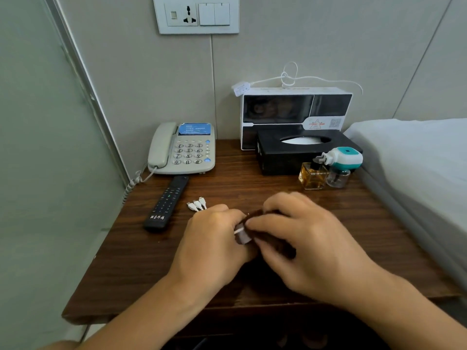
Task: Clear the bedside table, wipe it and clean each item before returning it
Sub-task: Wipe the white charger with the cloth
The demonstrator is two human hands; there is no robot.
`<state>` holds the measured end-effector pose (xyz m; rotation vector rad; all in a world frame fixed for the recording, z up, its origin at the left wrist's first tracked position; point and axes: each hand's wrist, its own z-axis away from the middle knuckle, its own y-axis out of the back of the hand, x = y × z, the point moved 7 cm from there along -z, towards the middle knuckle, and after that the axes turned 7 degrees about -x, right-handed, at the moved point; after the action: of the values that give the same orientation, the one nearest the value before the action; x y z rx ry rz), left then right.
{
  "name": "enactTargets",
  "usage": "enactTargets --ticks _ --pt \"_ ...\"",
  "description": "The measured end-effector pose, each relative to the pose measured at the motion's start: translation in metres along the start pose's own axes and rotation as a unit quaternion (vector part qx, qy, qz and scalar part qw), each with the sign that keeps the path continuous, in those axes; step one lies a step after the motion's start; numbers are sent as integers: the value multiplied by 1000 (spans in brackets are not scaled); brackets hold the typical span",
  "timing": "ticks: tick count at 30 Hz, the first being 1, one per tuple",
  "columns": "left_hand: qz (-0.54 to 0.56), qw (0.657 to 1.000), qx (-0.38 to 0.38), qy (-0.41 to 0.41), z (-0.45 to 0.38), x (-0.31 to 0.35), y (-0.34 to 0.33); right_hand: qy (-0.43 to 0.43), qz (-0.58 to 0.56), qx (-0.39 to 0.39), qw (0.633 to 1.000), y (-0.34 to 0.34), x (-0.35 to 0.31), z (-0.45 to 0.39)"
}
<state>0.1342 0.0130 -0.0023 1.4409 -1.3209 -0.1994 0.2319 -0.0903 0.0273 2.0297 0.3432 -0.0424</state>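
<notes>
Over the middle of the dark wooden bedside table (252,188), my left hand (212,246) grips a white charging cable (197,205). Its three plug ends stick out to the upper left of the fist. A white block of the cable (243,233) shows between my two hands. My right hand (303,238) holds a dark brown cloth (273,243) and presses it round that block. The cloth is mostly hidden under my right fingers and is blurred.
A beige phone (183,150) stands at the back left, a black remote (168,202) in front of it. At the back right are a white-and-black box (295,109), a black tissue box (285,152), a perfume bottle (313,176) and a plug-in vaporiser (341,162). A bed (417,157) borders the right.
</notes>
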Motion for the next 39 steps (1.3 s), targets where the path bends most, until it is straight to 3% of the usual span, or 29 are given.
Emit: enactTargets --ticks 7,13,17,20,27,34,37,39 --pt "-19 999 24 -25 3 9 13 -79 -61 49 994 9 31 3" --pt "35 997 62 -35 4 9 22 -36 -138 94 985 13 13 0" --pt "154 986 64 -7 10 1 21 -148 -98 108 978 6 53 3" --pt "234 972 28 21 9 -9 20 -214 -184 138 949 11 66 6" --pt "276 961 -7 32 5 -12 23 -73 -219 168 958 16 17 -3" --pt "218 976 -15 17 6 -7 20 -40 -196 161 966 8 2 -1" --pt "270 962 16 34 3 -14 18 -59 -171 158 971 6 14 -2" --pt "347 936 37 48 1 -17 17 -100 -163 162 968 3 27 -1"
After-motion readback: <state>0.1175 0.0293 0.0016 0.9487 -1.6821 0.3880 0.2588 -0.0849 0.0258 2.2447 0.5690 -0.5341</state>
